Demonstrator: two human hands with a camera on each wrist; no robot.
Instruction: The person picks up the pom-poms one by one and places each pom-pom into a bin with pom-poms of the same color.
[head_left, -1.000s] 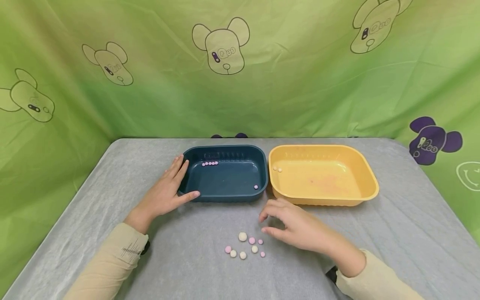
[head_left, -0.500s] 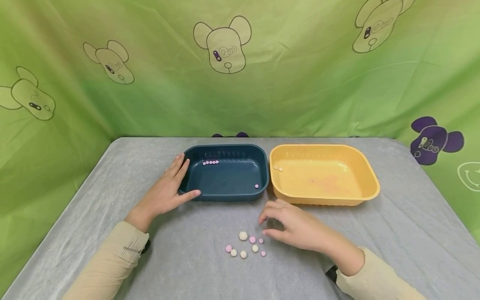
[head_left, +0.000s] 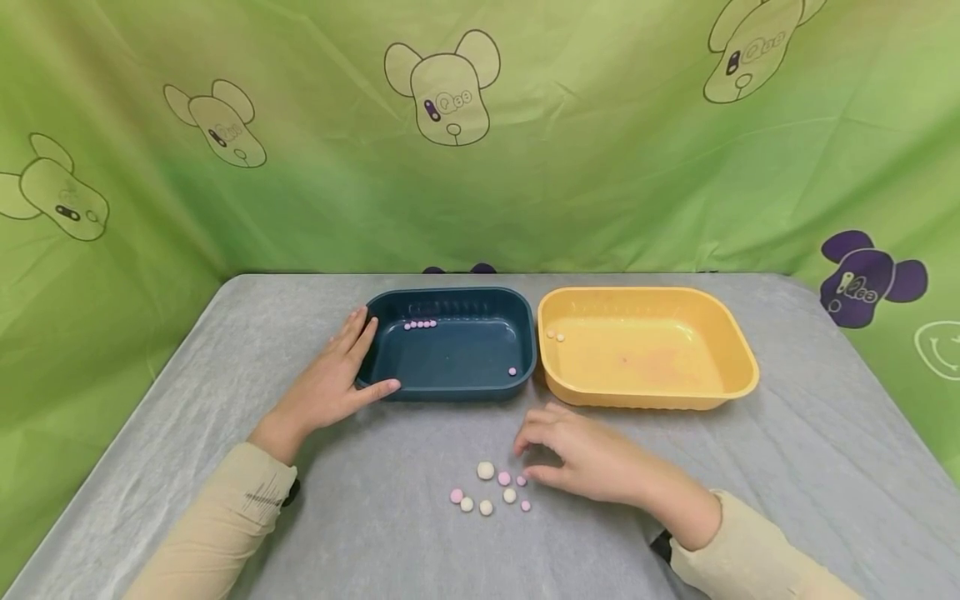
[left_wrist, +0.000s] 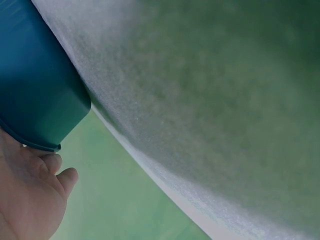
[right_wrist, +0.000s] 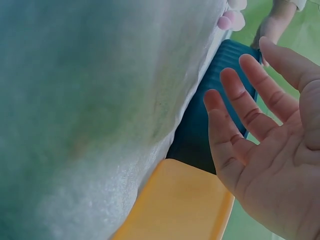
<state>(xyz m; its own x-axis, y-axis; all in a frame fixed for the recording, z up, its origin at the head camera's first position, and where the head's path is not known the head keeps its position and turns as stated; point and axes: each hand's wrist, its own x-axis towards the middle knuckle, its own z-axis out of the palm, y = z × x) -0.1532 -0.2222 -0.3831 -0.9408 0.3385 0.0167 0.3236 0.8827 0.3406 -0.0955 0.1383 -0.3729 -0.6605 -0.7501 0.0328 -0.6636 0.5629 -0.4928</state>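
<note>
My left hand (head_left: 326, 379) rests against the left end of a dark blue plastic basin (head_left: 450, 394), its fingers along the side and thumb at the front rim. Several small pink balls (head_left: 421, 325) form a row inside, and a lone pink ball (head_left: 512, 372) sits at the front right. My right hand (head_left: 588, 454), fingers loosely bent and apart, hovers beside a group of pink and cream balls on the table. Its thumb tip is close to a small pink ball (head_left: 521, 481); contact cannot be told. A large cream ball (head_left: 486, 471) lies at the group's back.
A yellow basin (head_left: 648, 400) stands right beside the blue one, with two small pale balls (head_left: 556, 336) at its left end. Grey cloth (head_left: 390, 517) covers the table. Behind hangs a green printed curtain (head_left: 585, 167).
My right hand has shifted slightly left and down, bringing the thumb closer to the small pink ball. The left hand stays on the blue basin.
</note>
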